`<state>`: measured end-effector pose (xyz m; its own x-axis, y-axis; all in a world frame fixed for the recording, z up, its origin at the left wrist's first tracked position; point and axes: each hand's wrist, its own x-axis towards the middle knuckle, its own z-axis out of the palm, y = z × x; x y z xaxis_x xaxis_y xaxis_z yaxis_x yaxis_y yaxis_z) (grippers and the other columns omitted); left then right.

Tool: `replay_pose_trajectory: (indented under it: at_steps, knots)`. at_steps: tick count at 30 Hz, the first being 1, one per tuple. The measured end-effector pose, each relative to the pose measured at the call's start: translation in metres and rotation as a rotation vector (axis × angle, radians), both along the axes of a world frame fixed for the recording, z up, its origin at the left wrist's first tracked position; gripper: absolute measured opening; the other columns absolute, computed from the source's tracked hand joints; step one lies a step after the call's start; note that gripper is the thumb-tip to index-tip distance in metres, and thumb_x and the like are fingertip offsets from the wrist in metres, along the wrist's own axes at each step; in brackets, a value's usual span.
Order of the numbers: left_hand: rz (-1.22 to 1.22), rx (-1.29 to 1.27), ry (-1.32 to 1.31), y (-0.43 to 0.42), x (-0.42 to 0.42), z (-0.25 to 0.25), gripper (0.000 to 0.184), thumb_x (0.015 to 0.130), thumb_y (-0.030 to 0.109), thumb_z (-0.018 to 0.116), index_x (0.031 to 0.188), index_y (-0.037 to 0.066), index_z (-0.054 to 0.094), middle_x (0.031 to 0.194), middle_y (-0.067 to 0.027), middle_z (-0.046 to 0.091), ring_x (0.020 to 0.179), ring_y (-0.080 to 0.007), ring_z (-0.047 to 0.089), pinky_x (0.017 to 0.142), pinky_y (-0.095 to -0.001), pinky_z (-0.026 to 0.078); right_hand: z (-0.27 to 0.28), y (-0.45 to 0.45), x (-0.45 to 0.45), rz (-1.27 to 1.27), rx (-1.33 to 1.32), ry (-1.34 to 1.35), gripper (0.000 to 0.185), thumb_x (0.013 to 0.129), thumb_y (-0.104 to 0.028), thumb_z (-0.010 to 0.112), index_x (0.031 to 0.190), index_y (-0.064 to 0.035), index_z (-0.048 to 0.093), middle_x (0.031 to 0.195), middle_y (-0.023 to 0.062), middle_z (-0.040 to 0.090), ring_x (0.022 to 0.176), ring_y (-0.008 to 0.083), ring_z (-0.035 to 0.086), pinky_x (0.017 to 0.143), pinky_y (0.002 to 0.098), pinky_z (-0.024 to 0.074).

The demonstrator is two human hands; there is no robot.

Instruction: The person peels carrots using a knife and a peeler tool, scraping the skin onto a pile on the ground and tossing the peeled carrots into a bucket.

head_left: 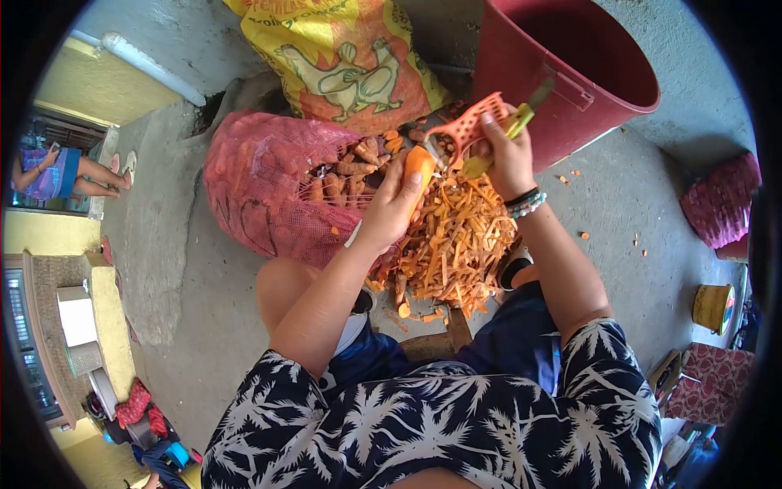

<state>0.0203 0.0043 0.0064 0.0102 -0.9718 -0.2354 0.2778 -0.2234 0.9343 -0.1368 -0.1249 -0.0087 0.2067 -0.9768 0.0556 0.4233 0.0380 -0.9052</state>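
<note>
My left hand (389,208) is wrapped round a peeled orange carrot (419,167), holding it tilted up above a heap of orange peelings (456,236) on the floor. In my right hand (510,161) is an orange peeler (472,124), its blade end close to the carrot's top; whether it touches I cannot tell. The same hand also grips a knife (533,106) with a yellow-green handle, its blade pointing away to the upper right. Unpeeled carrots (352,169) spill from the mouth of a red mesh sack (252,187) beside my left hand.
A yellow printed sack (346,69) stands behind the mesh sack, and a large red bin (529,81) is just beyond my right hand. To the right are a purple mesh sack (723,200) and a yellow bucket (712,308). A person (69,173) sits in a doorway at left.
</note>
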Motion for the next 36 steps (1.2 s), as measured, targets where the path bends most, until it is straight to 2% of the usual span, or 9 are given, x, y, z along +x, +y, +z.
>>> replay_pose_trajectory:
  at_steps: [3,5,7,11,16,17,21,26,36]
  knots:
    - [0.01,-0.078,-0.214,0.003,-0.002,-0.005,0.05,0.093,0.026,0.044,0.134,0.006,0.024,0.105,-0.0068,0.048,0.088,-0.0109,0.048,0.075,-0.0245,0.042,-0.01,-0.01,-0.001,-0.175,-0.025,0.312,0.026,0.081,-0.007,0.06,0.103,-0.0045,0.046,0.073,0.0015,0.056,0.051,0.0063,0.049,0.042,0.0206,0.04]
    - [0.033,-0.168,-0.323,0.004,-0.001,-0.009,0.05,0.093,0.025,0.044,0.134,0.004,0.024,0.111,-0.008,0.047,0.095,-0.0126,0.048,0.082,-0.0267,0.041,-0.02,-0.033,-0.015,-0.355,-0.05,0.279,0.023,0.081,-0.007,0.06,0.1,-0.0047,0.046,0.074,0.0017,0.056,0.05,0.0067,0.047,0.041,0.0208,0.0387]
    - [0.109,-0.347,-0.314,0.002,0.001,-0.009,0.05,0.092,0.023,0.045,0.132,0.002,0.024,0.118,-0.0104,0.044,0.107,-0.0161,0.044,0.091,-0.0293,0.036,-0.009,-0.031,-0.017,-0.359,0.03,0.16,0.021,0.082,-0.006,0.058,0.098,-0.0044,0.045,0.073,0.0021,0.055,0.049,0.007,0.047,0.041,0.0206,0.0382]
    - [0.058,-0.283,-0.173,0.004,0.007,0.0,0.057,0.085,0.01,0.055,0.133,0.007,0.024,0.115,-0.0059,0.045,0.108,-0.0138,0.043,0.095,-0.0293,0.033,-0.011,-0.017,-0.015,-0.179,0.09,0.175,0.022,0.083,-0.007,0.057,0.101,-0.0041,0.045,0.074,0.002,0.055,0.049,0.0062,0.047,0.042,0.02,0.0389]
    - [-0.066,-0.299,-0.148,0.012,0.009,0.002,0.073,0.069,0.002,0.065,0.132,0.012,0.029,0.095,-0.006,0.054,0.089,-0.0135,0.054,0.079,-0.0272,0.045,-0.02,-0.017,-0.014,-0.084,0.069,0.456,0.02,0.079,-0.008,0.062,0.095,-0.0005,0.052,0.077,0.0037,0.058,0.056,0.0089,0.052,0.047,0.0243,0.0434]
    - [-0.069,-0.3,-0.148,0.013,0.006,0.003,0.073,0.069,0.002,0.065,0.132,0.012,0.029,0.095,-0.006,0.054,0.089,-0.0135,0.054,0.079,-0.0272,0.045,-0.039,-0.022,-0.013,-0.149,-0.141,0.619,0.025,0.075,-0.011,0.065,0.094,-0.0003,0.052,0.076,0.0084,0.059,0.06,0.0173,0.057,0.054,0.0317,0.046]
    - [-0.46,-0.43,-0.58,0.013,-0.025,0.025,0.077,0.061,0.003,0.064,0.132,0.012,0.033,0.091,-0.0062,0.055,0.083,-0.0154,0.055,0.076,-0.0285,0.044,-0.026,-0.003,-0.003,-0.118,-0.36,0.96,0.028,0.07,-0.01,0.064,0.095,-0.002,0.051,0.08,0.0243,0.059,0.082,0.0404,0.057,0.066,0.0428,0.046]
    - [-0.581,-0.506,-0.843,0.006,-0.055,0.024,0.076,0.059,0.007,0.063,0.13,0.015,0.036,0.1,-0.0147,0.057,0.09,-0.0291,0.057,0.081,-0.0362,0.045,-0.028,0.008,0.009,-0.012,-0.451,0.963,0.032,0.07,-0.006,0.062,0.099,-0.0011,0.051,0.082,0.0259,0.059,0.083,0.041,0.057,0.071,0.0447,0.046]
    - [-0.554,-0.487,-0.857,0.006,-0.059,0.025,0.066,0.059,0.009,0.063,0.122,0.014,0.043,0.101,-0.0129,0.057,0.092,-0.031,0.056,0.08,-0.0393,0.045,-0.024,0.004,0.005,-0.005,-0.441,1.004,0.031,0.071,-0.006,0.061,0.1,-0.0017,0.051,0.084,0.0257,0.059,0.083,0.0406,0.057,0.071,0.0443,0.0463]
